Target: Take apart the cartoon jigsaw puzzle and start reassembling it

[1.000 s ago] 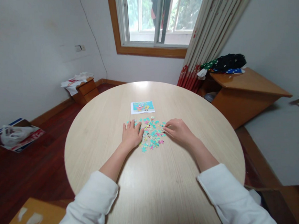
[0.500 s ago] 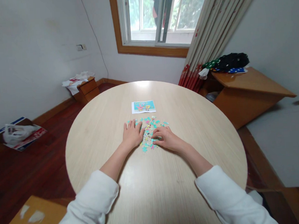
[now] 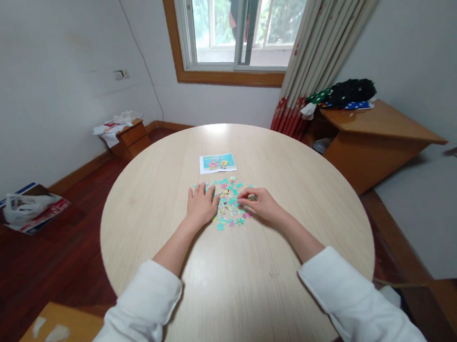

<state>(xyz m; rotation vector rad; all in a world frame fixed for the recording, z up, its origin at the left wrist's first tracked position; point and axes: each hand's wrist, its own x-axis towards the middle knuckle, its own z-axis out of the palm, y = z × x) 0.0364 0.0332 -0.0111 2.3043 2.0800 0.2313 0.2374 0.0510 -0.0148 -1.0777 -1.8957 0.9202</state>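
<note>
A loose spread of small jigsaw puzzle pieces (image 3: 226, 196), mostly turquoise with some pink and yellow, covers the middle of the round table. At its left edge my left hand (image 3: 202, 204) lies flat with the fingers stretched out, touching the pieces there. My right hand (image 3: 261, 202) is at the right side of the spread, thumb and fingertips pinched together over the pieces. Whatever is between those fingertips is too small to make out. Just beyond the pieces lies a reference picture (image 3: 218, 163) with a pink and a yellow cartoon figure on turquoise.
The pale round table (image 3: 230, 292) fills the middle of the view. A wooden cabinet (image 3: 384, 143) with cloths on top stands at the right, a small drawer unit (image 3: 134, 139) at the back left. A wooden stool (image 3: 54, 337) is at the near left.
My right hand has shifted slightly right and away from me, and its fingertips have come together. My left hand has stayed in place. The view has turned a little.
</note>
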